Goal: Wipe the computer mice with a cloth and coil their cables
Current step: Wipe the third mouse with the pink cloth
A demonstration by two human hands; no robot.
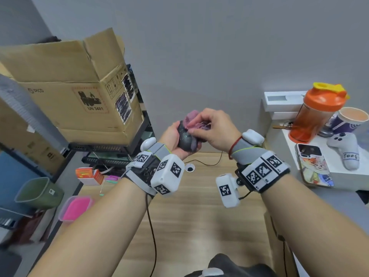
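Black and glossy, the computer mouse [184, 139] was held at the centre of the frame, raised above the wooden desk [199, 206]. The left hand [172, 136] cupped the mouse from below and from its left side, with the fingers curled round the body. The right hand [213, 129] was closed on a purple-pink cloth [192, 118], with the fingertips pinching the fabric and pressing it against the upper surface of the mouse. The cloth was bunched above and to the right of the mouse, and part of it hung down over the right edge of the mouse.

A thin black cable [207, 162] lay on the desk just below the hands. Whether it belonged to the held mouse could not be determined. A round cable hole [189, 168] was set in the desk, below the left hand.

Both wrists carried white tracker blocks [169, 172] printed with black square markers.

At the upper left of the frame, a cardboard box [69, 90] rested on a dark rack. At the right of the frame, an orange shaker bottle [315, 114], a paper cup [348, 118], a white game controller [346, 150] and a phone [313, 164] in a cartoon case rested on a white surface. At the lower left, a green bin [38, 193] stood next to a pink container [76, 208].
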